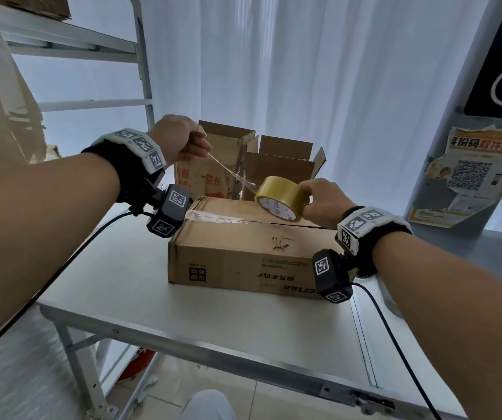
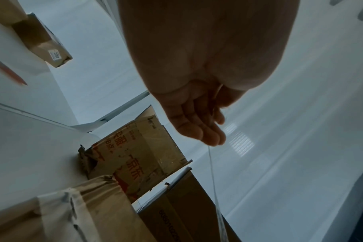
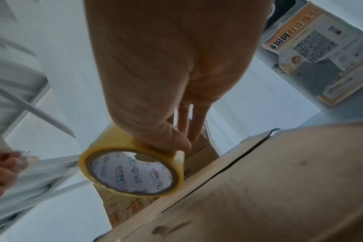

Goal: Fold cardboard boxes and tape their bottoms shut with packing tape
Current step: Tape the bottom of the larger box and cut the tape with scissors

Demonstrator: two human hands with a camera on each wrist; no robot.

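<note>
A flat cardboard box (image 1: 243, 253) lies bottom-up on the white table (image 1: 183, 322), its centre seam partly covered by clear tape at the left end. My right hand (image 1: 319, 201) grips a yellow packing tape roll (image 1: 283, 197) just above the box's far edge; the roll (image 3: 133, 168) shows its printed core in the right wrist view. My left hand (image 1: 183, 144) is raised up and left of the roll and pinches the free end of a clear tape strip (image 1: 231, 172) stretched between hand and roll. The strip (image 2: 212, 176) hangs from my left fingers (image 2: 205, 129).
Two open cardboard boxes (image 1: 222, 165) (image 1: 283, 168) stand at the table's far side before a white curtain. A metal shelf frame (image 1: 140, 71) rises at the left. A grey pillar with a QR poster (image 1: 474, 174) stands at the right. Cables trail from both wrists.
</note>
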